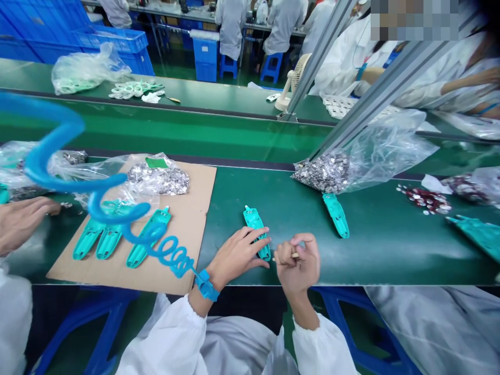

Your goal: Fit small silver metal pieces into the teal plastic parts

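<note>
My left hand [236, 255] lies with fingers spread over the lower end of a teal plastic part [254, 221] on the green bench. A blue wrist strap [206, 285] with a coiled cord [164, 250] circles that wrist. My right hand [299, 260] is curled just to the right, pinching a small thin stick-like thing I cannot make out. A second teal part [336, 214] lies further right, below a clear bag of small silver pieces [326, 172].
A cardboard sheet [187, 219] on the left carries three teal parts [111, 237] and a bag of silver pieces [158, 179]. Another person's hand [23, 219] reaches in at far left. Red and silver discs [425, 199] lie right. Workers sit opposite beyond an aluminium frame [375, 99].
</note>
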### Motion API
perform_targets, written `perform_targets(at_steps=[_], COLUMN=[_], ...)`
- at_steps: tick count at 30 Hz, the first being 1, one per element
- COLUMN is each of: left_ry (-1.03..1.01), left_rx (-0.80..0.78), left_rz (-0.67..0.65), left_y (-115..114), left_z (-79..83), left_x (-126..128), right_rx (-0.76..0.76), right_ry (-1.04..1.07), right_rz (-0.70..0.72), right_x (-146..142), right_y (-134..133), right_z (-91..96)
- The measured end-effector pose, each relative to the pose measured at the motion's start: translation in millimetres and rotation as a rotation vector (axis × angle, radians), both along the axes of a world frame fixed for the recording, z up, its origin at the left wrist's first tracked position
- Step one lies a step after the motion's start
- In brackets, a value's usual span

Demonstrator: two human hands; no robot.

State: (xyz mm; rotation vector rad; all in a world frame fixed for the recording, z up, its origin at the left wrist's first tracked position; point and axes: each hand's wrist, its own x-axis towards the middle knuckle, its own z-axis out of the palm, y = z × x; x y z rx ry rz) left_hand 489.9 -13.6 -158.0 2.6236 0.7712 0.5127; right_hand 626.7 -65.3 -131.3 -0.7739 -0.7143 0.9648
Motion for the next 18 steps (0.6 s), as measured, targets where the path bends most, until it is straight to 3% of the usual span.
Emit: perform_targets(at_steps=[7,18], left_ry=[0.003,0.022], left_rx=[0.020,-0.004], left_rz=[0.004,0.010], left_y=[-1,-1], left_z=[1.8,0.6], left_x=[0,1], right_rx=[0.029,0.054], right_ry=[-0.037,-0.100], right_rz=[0.004,-0.037], right_x=[-4,-4], right_y=[-2,-4], right_z=[-25.1,-19.5])
